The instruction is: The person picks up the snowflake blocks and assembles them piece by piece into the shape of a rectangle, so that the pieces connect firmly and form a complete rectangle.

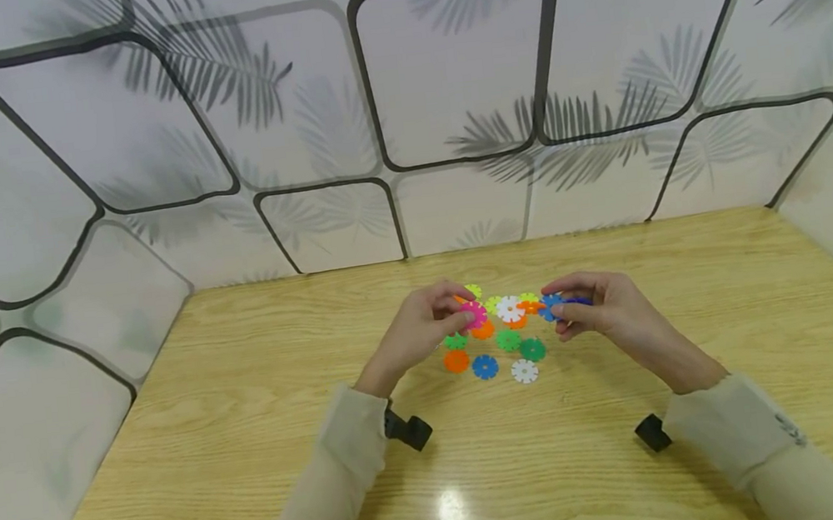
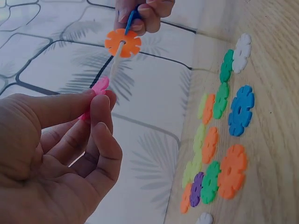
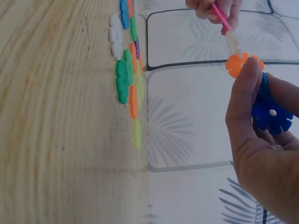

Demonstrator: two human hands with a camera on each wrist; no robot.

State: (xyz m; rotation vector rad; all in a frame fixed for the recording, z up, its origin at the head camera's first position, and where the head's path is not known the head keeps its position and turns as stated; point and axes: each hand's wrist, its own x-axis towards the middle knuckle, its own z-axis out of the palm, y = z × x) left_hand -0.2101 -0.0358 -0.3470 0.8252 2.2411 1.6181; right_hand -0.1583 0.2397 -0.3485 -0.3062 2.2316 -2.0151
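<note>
Above the table, both hands hold a row of joined snowflake-shaped plastic discs. My left hand (image 1: 417, 324) pinches the pink disc (image 1: 475, 315) at the left end between thumb and fingers. Slotted against it is a white disc (image 1: 509, 310), followed by an orange disc (image 2: 122, 43) set crosswise. My right hand (image 1: 612, 305) grips the light blue disc (image 1: 552, 308) at the other side, thumb in front. A dark blue disc (image 3: 273, 115) juts out from it beside the right palm. The pink disc is partly hidden by the left fingers in the left wrist view.
Loose discs lie flat on the wooden table (image 1: 268, 442) beneath and in front of the hands: a blue disc (image 1: 485, 367), a white disc (image 1: 524, 371), a dark green disc (image 1: 533, 350), an orange disc (image 1: 456, 362) and several others. A patterned wall (image 1: 455, 80) stands behind the table.
</note>
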